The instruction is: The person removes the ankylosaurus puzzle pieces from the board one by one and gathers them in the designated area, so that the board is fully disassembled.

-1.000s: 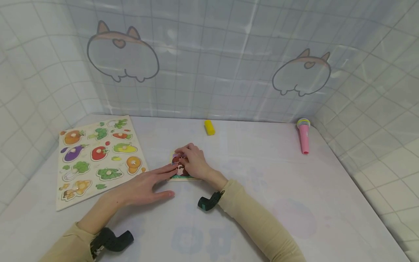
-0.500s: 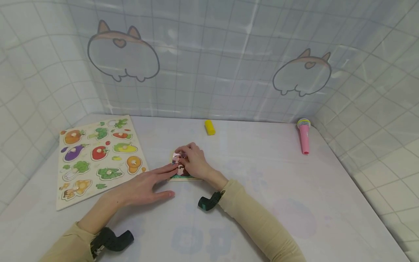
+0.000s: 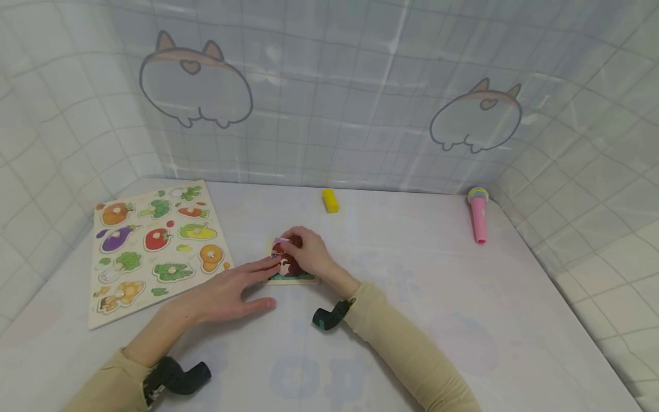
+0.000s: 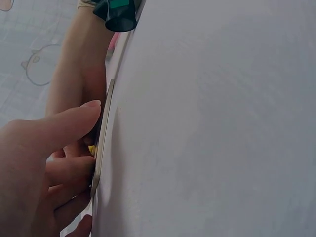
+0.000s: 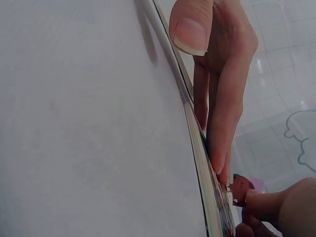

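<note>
One piece (image 5: 241,187) in right grip (image 3: 312,253)

On the desk (image 3: 412,320), a vegetable board (image 3: 154,257) is laid at the left. To its right, a puzzle (image 3: 292,280) is partly covered by the fingers of the left hand (image 3: 226,296); above its rear, a piece (image 5: 240,187) is held by the right hand (image 3: 313,253). A block (image 3: 330,201) is placed behind, a toy microphone (image 3: 479,220) far right.
</note>
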Available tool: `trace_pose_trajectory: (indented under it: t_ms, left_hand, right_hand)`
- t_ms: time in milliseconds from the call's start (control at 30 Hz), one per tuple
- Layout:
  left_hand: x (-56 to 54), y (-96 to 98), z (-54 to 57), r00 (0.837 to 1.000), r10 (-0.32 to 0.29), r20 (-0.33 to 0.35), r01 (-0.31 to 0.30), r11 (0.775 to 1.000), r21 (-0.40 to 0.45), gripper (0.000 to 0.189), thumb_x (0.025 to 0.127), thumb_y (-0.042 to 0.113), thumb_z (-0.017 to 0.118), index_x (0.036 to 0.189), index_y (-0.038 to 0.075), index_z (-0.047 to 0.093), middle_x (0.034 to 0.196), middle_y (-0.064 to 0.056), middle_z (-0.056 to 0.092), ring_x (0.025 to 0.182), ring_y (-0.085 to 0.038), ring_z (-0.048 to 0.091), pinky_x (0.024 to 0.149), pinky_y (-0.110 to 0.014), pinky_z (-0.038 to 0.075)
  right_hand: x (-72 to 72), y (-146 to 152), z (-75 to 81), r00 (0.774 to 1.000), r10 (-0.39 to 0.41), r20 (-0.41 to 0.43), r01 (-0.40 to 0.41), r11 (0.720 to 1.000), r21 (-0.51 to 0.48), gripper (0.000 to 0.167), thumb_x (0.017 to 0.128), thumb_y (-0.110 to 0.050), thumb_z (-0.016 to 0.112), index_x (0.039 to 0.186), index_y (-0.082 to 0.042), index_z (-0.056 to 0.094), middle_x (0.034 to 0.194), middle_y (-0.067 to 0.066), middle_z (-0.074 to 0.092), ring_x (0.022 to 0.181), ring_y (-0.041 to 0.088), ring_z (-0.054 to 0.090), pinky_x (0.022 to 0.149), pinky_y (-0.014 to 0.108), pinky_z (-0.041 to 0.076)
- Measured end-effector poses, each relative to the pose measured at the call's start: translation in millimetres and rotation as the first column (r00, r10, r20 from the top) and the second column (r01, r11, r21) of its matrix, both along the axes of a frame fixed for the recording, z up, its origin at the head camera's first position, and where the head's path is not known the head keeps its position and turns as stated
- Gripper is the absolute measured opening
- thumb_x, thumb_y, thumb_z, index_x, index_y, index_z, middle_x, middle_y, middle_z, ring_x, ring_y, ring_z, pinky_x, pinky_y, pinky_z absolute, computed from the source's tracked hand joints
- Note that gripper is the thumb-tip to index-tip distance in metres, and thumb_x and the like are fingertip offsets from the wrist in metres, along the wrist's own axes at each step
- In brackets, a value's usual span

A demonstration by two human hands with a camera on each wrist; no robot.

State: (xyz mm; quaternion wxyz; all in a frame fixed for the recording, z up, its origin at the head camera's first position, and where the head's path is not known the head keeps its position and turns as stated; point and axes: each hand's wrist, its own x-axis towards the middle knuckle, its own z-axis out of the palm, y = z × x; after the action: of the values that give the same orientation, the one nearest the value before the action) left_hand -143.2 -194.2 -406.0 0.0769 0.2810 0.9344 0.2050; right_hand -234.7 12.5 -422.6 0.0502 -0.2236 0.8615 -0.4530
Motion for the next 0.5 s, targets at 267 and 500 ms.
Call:
trace_pose_trajectory:
  t_ms: [267,500]
  left_hand:
    - [1.5,3.3,-1.6,0.998,0.029,-0.057,-0.03,1.0,-0.008,0.074,0.092,0.063,0.058,0.152,0.021,0.046,0.159,-0.002,0.039,0.145,-0.027,0.038,0.113,-0.052,0.04]
    - [-0.1,7.2,-5.7,0.997,0.026,-0.072,-0.028,0.999,-0.027,0.076,0.092,0.066,0.055,0.153,0.023,0.043,0.156,-0.002,0.04,0.142,-0.026,0.04,0.11,-0.051,0.044]
  right_hand:
    - [-5.6,10,7.3,0.991,-0.029,0.128,0.039,0.996,-0.083,0.022,0.1,-0.028,0.062,0.112,-0.011,0.07,0.103,0.003,0.07,0.091,0.014,0.059,0.08,0.023,0.05]
    - [-7.3,41,11.0,0.992,-0.015,0.125,0.032,0.99,-0.134,0.022,0.1,-0.024,0.063,0.117,-0.01,0.07,0.108,0.004,0.073,0.095,0.016,0.066,0.09,0.029,0.055]
